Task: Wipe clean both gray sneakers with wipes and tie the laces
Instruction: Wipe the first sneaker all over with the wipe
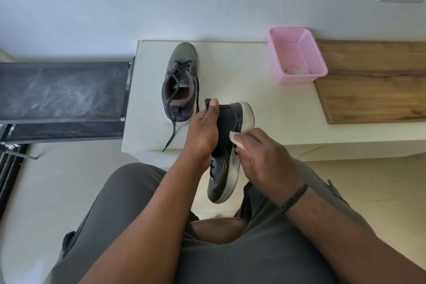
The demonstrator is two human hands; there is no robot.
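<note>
One gray sneaker point(181, 80) stands upright on the white table point(242, 99), toe pointing away, its dark laces loose and trailing toward the table's front edge. My left hand point(202, 132) grips the second gray sneaker point(224, 175) by its heel and collar, holding it in the air above my lap with the toe toward me and the white sole facing right. My right hand point(262, 157) pinches a white wipe point(235, 139) against the side of that sneaker near the sole.
A pink perforated basket point(296, 53) with a few scraps inside stands at the back right of the table. A wooden board point(373, 80) lies to its right. A dark scuffed bench point(62, 90) is left of the table. My knees are below.
</note>
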